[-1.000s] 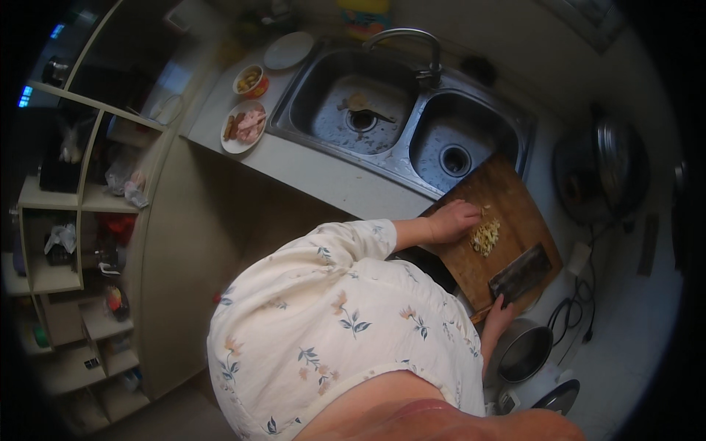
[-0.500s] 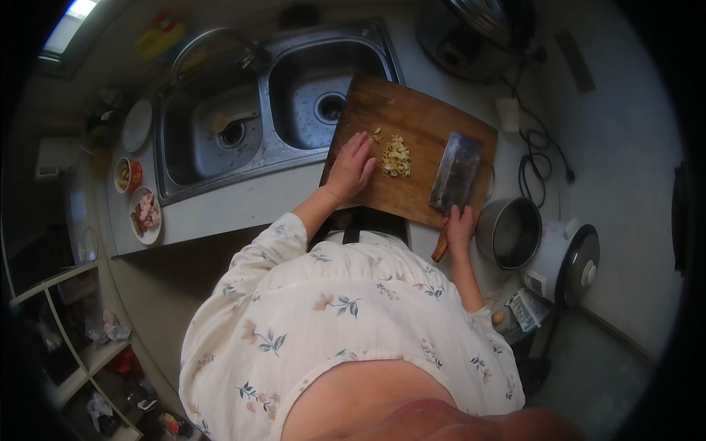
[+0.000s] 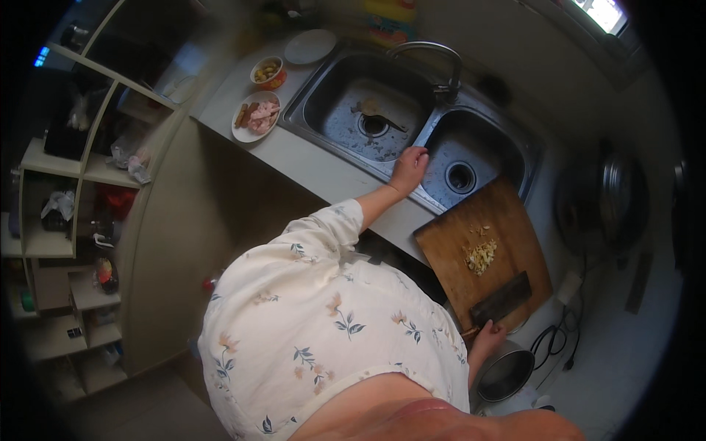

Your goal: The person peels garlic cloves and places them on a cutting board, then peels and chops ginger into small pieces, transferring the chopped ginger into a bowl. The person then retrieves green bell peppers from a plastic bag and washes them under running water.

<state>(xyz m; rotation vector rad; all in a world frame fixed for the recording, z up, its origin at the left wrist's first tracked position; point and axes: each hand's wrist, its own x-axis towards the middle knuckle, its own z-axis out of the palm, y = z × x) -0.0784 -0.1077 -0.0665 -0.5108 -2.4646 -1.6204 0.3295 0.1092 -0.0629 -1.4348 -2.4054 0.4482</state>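
My left hand [image 3: 409, 170] is over the front rim of the sink, near the divider between its basins. Its fingers are drawn together and curled, with nothing visible in them. On the right, my right hand [image 3: 488, 339] grips the cleaver [image 3: 501, 298] near its wooden handle, which is partly hidden. The dark blade lies on the wooden cutting board [image 3: 450, 246]. Chopped pale pieces, looking like garlic, form a pile [image 3: 481, 256] on the board, with a few bits scattered beyond it. The board's far end overlaps the right basin.
A white plate of raw meat [image 3: 262, 117], a bowl [image 3: 268, 73] and an empty plate [image 3: 310, 47] stand left of the double sink [image 3: 312, 131]. A ladle-like utensil [image 3: 382, 117] lies in the left basin. A metal pot [image 3: 505, 373] sits beside my right hand; a cooker [image 3: 601, 197] stands at the far right.
My left hand has left the cutting board and moved left to the sink's rim, its fingers curling. The view has turned left. The right hand stays at the cleaver, whose blade looks more tilted.
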